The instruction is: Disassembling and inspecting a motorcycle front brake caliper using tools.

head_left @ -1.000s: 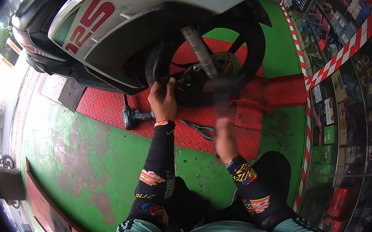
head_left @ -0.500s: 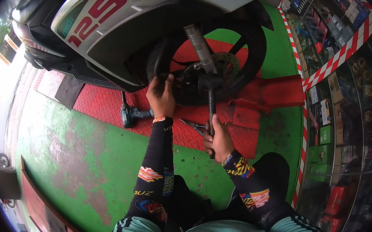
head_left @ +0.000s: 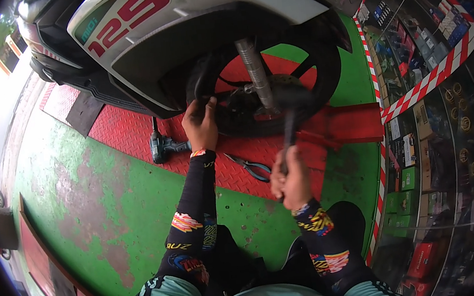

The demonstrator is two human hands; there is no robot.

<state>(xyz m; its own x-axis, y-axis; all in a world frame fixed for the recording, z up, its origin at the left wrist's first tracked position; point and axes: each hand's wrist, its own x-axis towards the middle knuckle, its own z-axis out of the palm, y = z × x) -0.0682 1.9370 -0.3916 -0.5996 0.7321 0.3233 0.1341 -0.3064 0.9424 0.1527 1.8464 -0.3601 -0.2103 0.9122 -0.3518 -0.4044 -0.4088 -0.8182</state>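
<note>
My right hand (head_left: 292, 180) is closed round the handle of a hammer (head_left: 289, 125); its broad dark head, smeared by motion, is beside the lower end of the silver fork tube (head_left: 254, 68). Close to the wheel's left side, my left hand (head_left: 201, 126) has its fingers pinched at the lower end of a dark curved piece (head_left: 198, 85). What exactly the fingers grip there is hidden. The black front wheel (head_left: 330, 72) belongs to a white and black scooter (head_left: 200, 22). Its brake disc is partly covered by the fork and the hammer.
A cordless impact driver (head_left: 165, 148) and pliers (head_left: 249, 167) lie on the red tread-plate ramp (head_left: 126, 133). Green painted floor (head_left: 140, 216) surrounds it. Along the right stands a glass display case (head_left: 422, 151) edged with red-white tape. A red-brown board (head_left: 47, 266) lies at lower left.
The hammer and my right hand have swung to the right, off the fork's lower end. The pliers now show fully. My left hand stays at the dark curved piece.
</note>
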